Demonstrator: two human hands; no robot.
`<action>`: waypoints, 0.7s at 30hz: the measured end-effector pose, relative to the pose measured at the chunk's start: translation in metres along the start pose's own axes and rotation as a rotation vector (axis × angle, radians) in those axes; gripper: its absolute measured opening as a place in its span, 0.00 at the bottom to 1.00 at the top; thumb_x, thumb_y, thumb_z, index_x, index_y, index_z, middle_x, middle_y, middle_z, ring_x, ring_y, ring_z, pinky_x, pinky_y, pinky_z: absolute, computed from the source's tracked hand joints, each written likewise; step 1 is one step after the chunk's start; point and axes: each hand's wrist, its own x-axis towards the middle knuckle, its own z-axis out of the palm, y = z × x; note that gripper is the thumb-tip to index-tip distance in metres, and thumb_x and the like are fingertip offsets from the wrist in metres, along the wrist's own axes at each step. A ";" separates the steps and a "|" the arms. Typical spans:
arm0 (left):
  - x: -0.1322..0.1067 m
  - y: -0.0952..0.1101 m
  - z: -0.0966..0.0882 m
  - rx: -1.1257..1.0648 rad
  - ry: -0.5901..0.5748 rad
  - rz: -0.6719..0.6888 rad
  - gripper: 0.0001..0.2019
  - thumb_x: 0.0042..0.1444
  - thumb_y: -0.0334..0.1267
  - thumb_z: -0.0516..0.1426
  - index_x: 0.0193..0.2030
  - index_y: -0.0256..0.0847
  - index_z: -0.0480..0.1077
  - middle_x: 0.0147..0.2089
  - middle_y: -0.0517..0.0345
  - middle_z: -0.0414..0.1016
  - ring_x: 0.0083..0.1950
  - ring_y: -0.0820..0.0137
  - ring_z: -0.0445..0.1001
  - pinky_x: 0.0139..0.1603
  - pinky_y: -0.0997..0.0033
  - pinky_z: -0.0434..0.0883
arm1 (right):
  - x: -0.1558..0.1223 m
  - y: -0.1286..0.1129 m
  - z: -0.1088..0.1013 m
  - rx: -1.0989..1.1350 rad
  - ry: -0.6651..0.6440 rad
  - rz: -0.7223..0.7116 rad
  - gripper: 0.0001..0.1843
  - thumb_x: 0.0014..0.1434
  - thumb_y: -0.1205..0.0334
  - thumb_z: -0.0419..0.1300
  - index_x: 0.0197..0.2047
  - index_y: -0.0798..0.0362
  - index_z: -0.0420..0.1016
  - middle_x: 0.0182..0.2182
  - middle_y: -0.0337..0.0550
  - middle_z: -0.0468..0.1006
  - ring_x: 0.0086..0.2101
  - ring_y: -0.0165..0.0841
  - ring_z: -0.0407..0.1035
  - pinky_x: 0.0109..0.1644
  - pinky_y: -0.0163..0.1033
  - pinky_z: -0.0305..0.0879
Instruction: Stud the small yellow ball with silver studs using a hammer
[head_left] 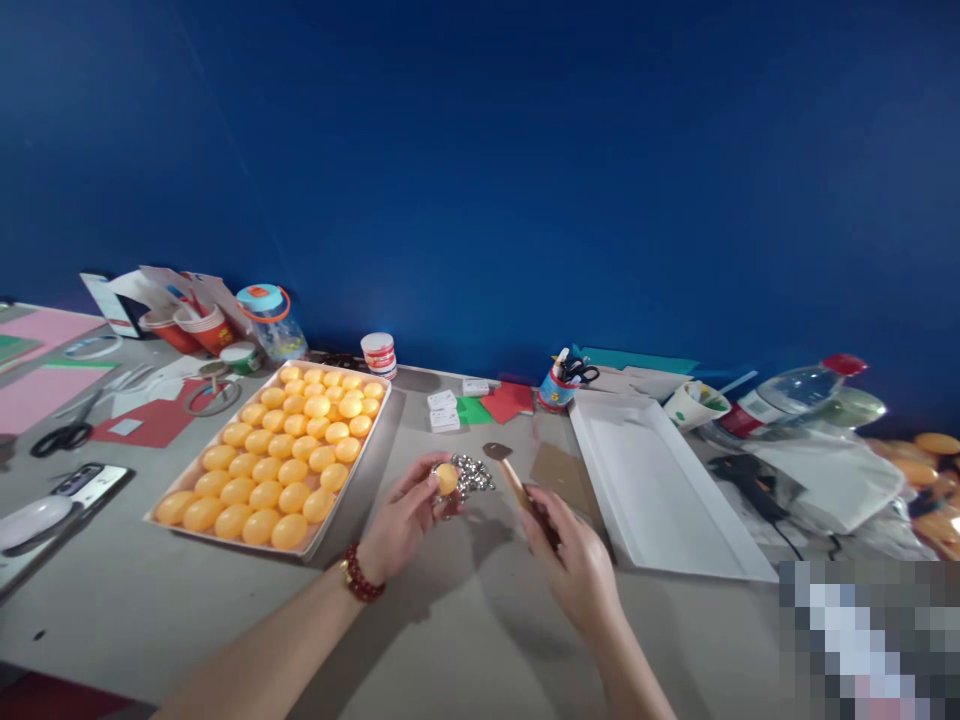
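1. Pinching an orange ball (446,479) between thumb and fingertips of the L hand (405,515); holding it over the table (450,650), right beside a silvery clump (475,475) (can't tell, from this angle, if resting on the tabletop or hanging off the fingers).

2. Gripping a wood-handled tool (514,482) w/ the R hand (574,555), curling fingers round the handle; pointing its dark head up and L, near the clump but not touching the ball.

3. Judging by pose, prob. readying ball and tool for use together, w/o contact yet. Calling next, presumably, for a steady L pinch and small, careful R-hand moves.

4. Seeing, to the L of both hands, a shallow box (313,540) w/ rows of similar orange balls.

5. Seeing, just beyond the hands, small white boxes (443,410) plus green paper (472,410) and red paper (510,400).

6. Seeing, farther R, a white tray (667,490), then a black corded device (754,485), poss. a glue gun; finishing at the blue wall (480,180) behind everything.
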 end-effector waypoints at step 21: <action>-0.008 -0.012 -0.002 0.190 -0.036 -0.064 0.26 0.61 0.62 0.49 0.32 0.37 0.67 0.19 0.69 0.54 0.16 0.82 0.49 0.16 0.81 0.58 | 0.015 0.055 0.015 -0.467 0.002 0.210 0.14 0.62 0.68 0.52 0.51 0.56 0.70 0.44 0.53 0.78 0.41 0.42 0.74 0.43 0.41 0.67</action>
